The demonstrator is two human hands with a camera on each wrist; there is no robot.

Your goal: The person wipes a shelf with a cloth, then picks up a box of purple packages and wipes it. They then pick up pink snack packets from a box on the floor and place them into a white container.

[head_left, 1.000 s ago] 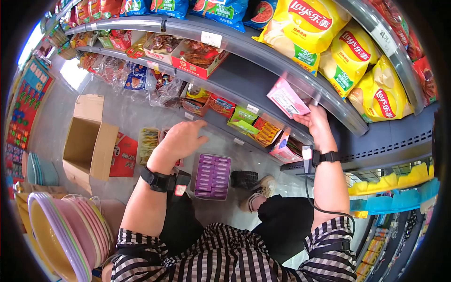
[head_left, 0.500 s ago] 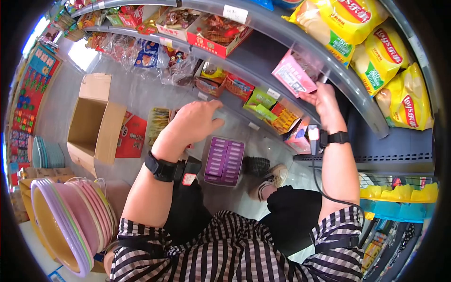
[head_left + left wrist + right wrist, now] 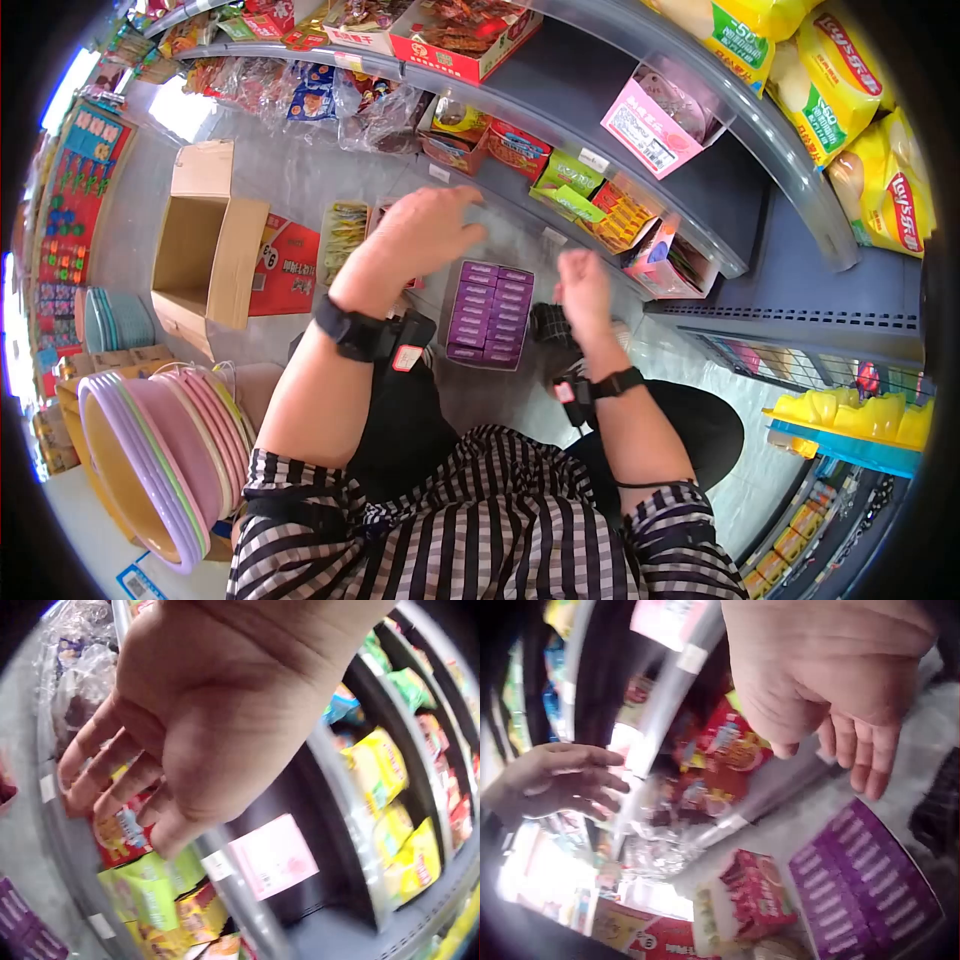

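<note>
1 left hand (image 3: 415, 235): fingers a bit spread | 1 right hand (image 3: 583, 290): fingers close together, near 2 rows of purple packs (image 3: 472, 315) | 2 pink boxes (image 3: 650, 133) on shelves

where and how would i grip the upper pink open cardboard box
Probably pinch the upper pink box by the side edges of its flat front panel, coming from the front: that panel faces outward, while the grey shelf above seems to crowd its back.

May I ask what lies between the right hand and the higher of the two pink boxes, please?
Yellow packets and a shelf's front rail lie between the right hand and that pink box, as the head view shows.
</note>
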